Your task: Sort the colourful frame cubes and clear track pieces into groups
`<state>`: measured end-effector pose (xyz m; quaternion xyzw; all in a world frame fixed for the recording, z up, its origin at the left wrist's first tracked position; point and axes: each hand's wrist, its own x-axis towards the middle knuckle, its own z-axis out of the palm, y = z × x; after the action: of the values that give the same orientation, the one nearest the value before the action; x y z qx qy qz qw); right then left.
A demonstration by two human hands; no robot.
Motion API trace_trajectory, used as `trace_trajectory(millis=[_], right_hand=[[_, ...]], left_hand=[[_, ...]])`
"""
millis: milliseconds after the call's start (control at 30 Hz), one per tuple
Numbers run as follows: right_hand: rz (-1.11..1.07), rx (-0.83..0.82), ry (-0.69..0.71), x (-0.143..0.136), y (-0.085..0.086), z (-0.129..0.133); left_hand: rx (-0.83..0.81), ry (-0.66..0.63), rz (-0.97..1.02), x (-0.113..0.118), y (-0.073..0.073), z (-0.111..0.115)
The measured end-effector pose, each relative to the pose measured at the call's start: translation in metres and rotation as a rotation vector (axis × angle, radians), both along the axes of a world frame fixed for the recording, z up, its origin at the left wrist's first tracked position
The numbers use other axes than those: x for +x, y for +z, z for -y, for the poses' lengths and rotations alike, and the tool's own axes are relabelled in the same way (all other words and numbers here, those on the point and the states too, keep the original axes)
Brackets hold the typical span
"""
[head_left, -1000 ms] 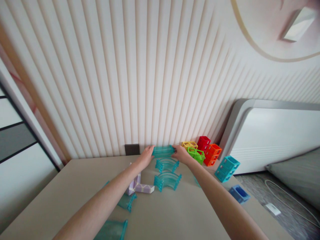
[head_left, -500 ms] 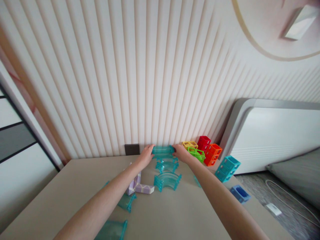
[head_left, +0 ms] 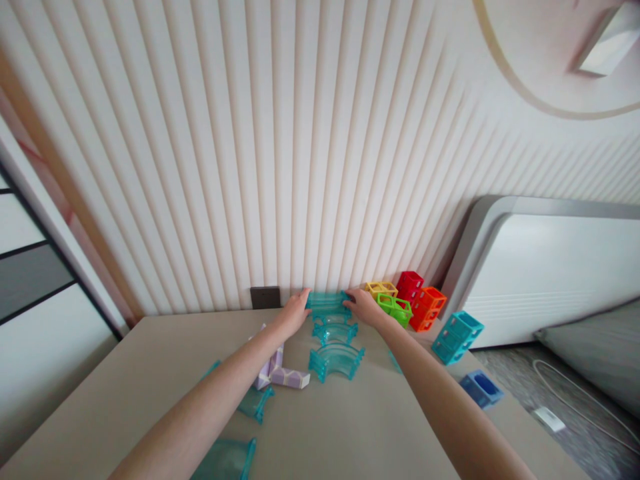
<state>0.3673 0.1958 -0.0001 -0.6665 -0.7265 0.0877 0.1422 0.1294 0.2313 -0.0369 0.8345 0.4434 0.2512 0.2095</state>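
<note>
At the back of the table, close to the ribbed wall, a translucent teal track piece (head_left: pixel 327 301) lies crosswise between my hands. My left hand (head_left: pixel 297 311) grips its left end, and my right hand (head_left: pixel 362 306) is closed on its right end. In front of it are a small curved teal piece (head_left: pixel 336 332) and a wider curved teal piece (head_left: pixel 337 361). Near my left forearm sits a purple-and-white L-shaped block (head_left: pixel 287 377), partly covered by the arm. More teal pieces (head_left: pixel 257 403) show beside and under that forearm.
Right of my right hand stand yellow (head_left: pixel 381 290), green (head_left: pixel 395 309), red (head_left: pixel 410 287) and orange (head_left: pixel 428 308) open-frame blocks. A teal block stack (head_left: pixel 457 337) and a blue block (head_left: pixel 481 389) stand near the table's right edge. A dark wall socket (head_left: pixel 265 297) is behind the table (head_left: pixel 345 433).
Both hands keep their hold on the teal track piece, which stays in place. The view has shifted very slightly; nothing else has visibly moved.
</note>
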Motion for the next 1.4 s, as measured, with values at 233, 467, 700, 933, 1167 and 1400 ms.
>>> trace_trajectory(millis=[233,467,700,933,1167,1400], right_hand=[[-0.026,0.021,-0.066,-0.002,-0.002,0.005],[0.000,0.018,-0.113,-0.010,0.001,0.012],[-0.022,0.086,-0.093,-0.011,0.004,0.025],[0.042,0.081,0.072,-0.017,0.001,0.048],[0.194,0.024,0.141,-0.024,0.000,0.043],[0.216,0.004,0.139,-0.022,-0.003,0.039]], left_hand=[[0.002,-0.010,-0.027,-0.001,-0.004,-0.001],[0.002,-0.014,-0.069,-0.001,-0.005,-0.001],[0.022,-0.007,-0.102,-0.001,-0.005,0.000],[0.096,-0.002,-0.121,-0.009,0.010,0.013],[0.271,-0.016,-0.033,-0.024,0.029,0.047],[0.145,-0.098,-0.092,-0.025,0.041,0.078]])
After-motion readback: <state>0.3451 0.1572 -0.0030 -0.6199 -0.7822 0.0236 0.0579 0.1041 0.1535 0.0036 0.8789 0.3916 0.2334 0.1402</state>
